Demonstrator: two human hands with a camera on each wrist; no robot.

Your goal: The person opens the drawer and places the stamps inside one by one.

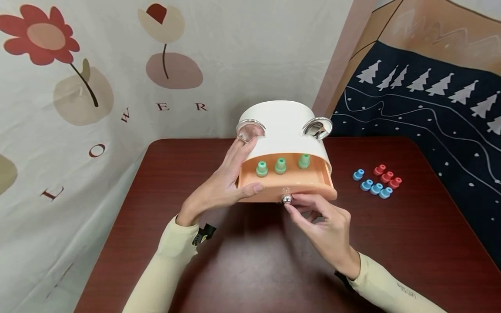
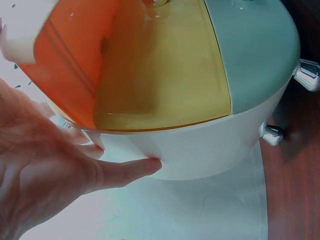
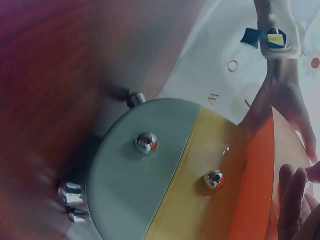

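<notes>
A small white cabinet with two chrome ring ears stands on the table. Its orange top drawer is pulled out, with three green pegs upright inside. My left hand rests against the cabinet's left side, fingers and thumb fairly straight, the thumb reaching the drawer's front corner. At the drawer front, my right hand pinches the round chrome knob between thumb and fingertips. In the left wrist view, a closed yellow drawer and a grey-green drawer show below the orange one.
Right of the cabinet lie several blue pegs and three red pegs on the dark red-brown table. A pale printed curtain and a dark tree-patterned cloth hang behind. Chrome feet stick out under the cabinet.
</notes>
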